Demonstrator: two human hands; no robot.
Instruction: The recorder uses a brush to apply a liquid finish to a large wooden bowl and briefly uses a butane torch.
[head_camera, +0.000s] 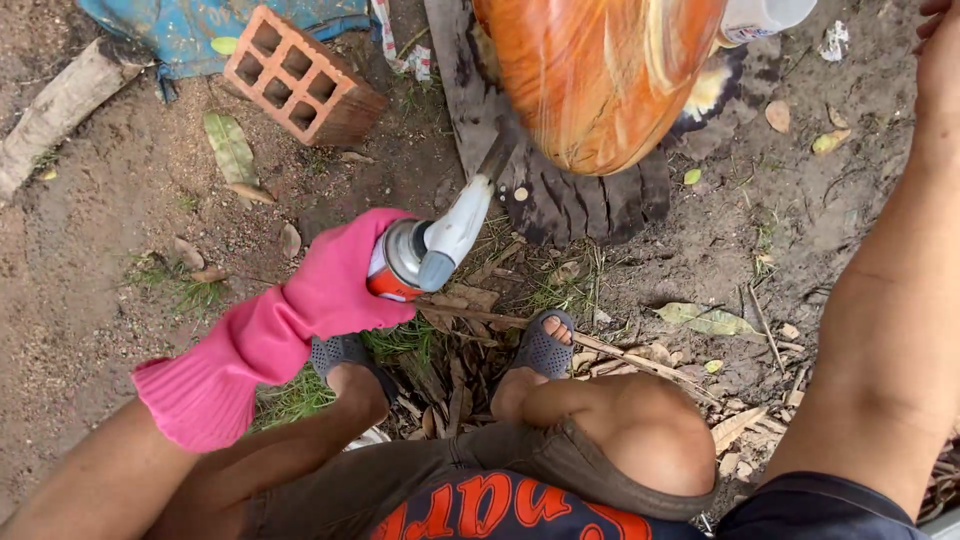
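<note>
over bare dirt, left hand (340, 275) (pink-gloved) grips torch canister (397, 262), seemingly tight.

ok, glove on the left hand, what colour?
Bright pink glove, long-cuffed, gripping the gas torch can. Clear in the head view.

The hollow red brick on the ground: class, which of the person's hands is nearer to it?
Left. The left hand, in a pink glove, holds a torch canister just below-right of the brick. The right hand sits at the frame's far right edge.
</note>
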